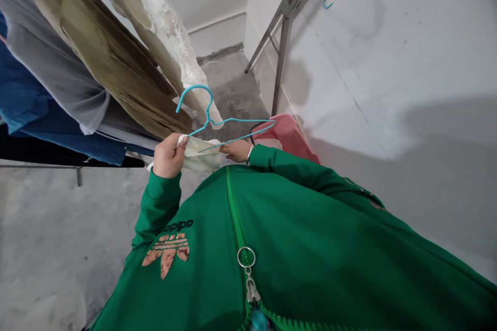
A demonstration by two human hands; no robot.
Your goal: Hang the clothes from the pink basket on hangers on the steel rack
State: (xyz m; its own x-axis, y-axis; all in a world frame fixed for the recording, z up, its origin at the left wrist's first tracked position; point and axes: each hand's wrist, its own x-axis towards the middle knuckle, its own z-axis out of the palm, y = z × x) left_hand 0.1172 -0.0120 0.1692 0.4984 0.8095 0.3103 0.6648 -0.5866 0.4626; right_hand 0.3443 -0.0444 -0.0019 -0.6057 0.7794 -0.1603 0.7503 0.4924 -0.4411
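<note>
You stand in a plain laundry-drying area, type of building undetermined: hung clothes [104,51] at ten o'clock, metal rack frame [282,46] at one, bare concrete floor [42,227] at eight.

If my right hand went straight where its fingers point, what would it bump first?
Your right hand would probably push into the pale cloth at its fingertips, then maybe reach your left hand; depth is hard to judge.
</note>
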